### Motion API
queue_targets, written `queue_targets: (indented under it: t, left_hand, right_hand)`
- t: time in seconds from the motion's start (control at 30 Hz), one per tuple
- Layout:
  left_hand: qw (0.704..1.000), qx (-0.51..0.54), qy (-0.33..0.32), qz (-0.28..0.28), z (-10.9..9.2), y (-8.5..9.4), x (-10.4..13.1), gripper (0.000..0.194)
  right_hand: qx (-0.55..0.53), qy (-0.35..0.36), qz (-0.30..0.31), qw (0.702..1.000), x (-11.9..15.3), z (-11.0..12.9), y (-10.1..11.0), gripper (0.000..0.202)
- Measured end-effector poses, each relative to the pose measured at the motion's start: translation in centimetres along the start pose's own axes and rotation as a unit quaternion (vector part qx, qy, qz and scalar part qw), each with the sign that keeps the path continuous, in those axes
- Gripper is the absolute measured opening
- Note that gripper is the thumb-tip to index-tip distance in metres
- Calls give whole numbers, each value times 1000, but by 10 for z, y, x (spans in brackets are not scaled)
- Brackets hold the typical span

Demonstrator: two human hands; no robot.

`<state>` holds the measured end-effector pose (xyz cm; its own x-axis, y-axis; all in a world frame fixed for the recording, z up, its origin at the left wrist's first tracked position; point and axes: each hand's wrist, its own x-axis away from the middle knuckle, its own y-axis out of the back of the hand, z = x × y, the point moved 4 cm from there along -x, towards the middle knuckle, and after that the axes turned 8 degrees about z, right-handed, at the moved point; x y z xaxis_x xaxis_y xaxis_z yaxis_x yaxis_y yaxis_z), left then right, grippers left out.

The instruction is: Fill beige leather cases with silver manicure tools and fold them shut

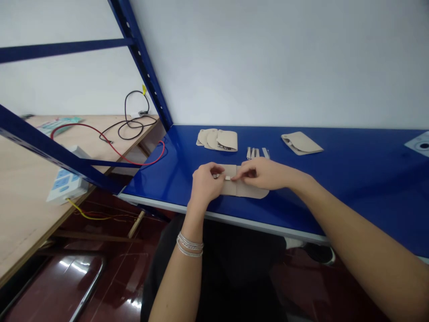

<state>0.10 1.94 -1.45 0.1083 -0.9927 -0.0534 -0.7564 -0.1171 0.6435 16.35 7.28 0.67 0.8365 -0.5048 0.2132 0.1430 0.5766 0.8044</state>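
An unfolded beige case (pixel 248 190) lies flat on the blue table, under both hands. My left hand (pixel 207 181) is closed over its left part, thumb and fingers pinching at a small silver metal tool (pixel 228 178) whose end shows past the fingertips. From the right, my right hand (pixel 264 173) reaches over the case with curled fingers, its fingertips at that same end. The tool's exact kind is too small to tell. Just beyond my right hand lie several nail clippers (pixel 253 153), side by side, partly hidden by the hand.
Several folded beige cases (pixel 226 139) overlap at the back left. Another folded case (pixel 301 143) lies at the back right. A white object (pixel 420 144) sits at the right edge. Leftward stand a blue metal frame (pixel 147 76), a wooden table (pixel 20 179), a power strip (pixel 67 183) and cables.
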Motion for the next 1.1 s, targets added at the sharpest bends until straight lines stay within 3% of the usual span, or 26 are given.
queue_targets:
  t: [0.6, 1.1]
  left_hand:
    - [1000, 4, 2, 0, 1, 0, -1, 10]
    - [1000, 2, -6, 13, 1, 0, -1, 12]
  right_hand:
    - [-15, -2, 1, 1000, 1, -4, 0, 41]
    - [-20, -9, -35, 999, 2, -1, 2, 36]
